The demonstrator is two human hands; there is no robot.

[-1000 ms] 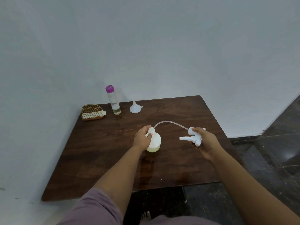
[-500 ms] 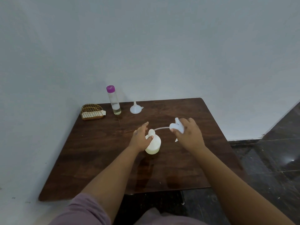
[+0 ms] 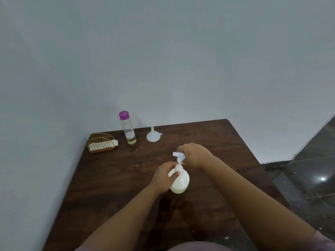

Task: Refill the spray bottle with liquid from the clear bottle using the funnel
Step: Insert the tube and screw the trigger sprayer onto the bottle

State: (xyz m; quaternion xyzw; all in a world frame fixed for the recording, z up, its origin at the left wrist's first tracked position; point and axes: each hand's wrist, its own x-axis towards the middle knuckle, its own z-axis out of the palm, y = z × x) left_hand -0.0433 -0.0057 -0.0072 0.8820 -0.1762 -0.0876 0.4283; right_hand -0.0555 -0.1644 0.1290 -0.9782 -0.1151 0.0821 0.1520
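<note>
Your left grip (image 3: pixel 164 176) is clasping the spray bottle (image 3: pixel 179 182); your right grip (image 3: pixel 194 154), just above it, is clamping the spray head (image 3: pixel 178 156).

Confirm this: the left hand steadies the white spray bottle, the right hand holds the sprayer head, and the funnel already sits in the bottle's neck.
Not quite. The funnel stands upside down on the table beside the clear bottle, as the head view shows. The rest holds: left hand on the spray bottle, right hand holding the sprayer head.

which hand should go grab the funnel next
Probably the left. The right hand is closed on the spray head, which it must put down first. The left hand only steadies the spray bottle standing on the table. The funnel lies beyond both.
</note>
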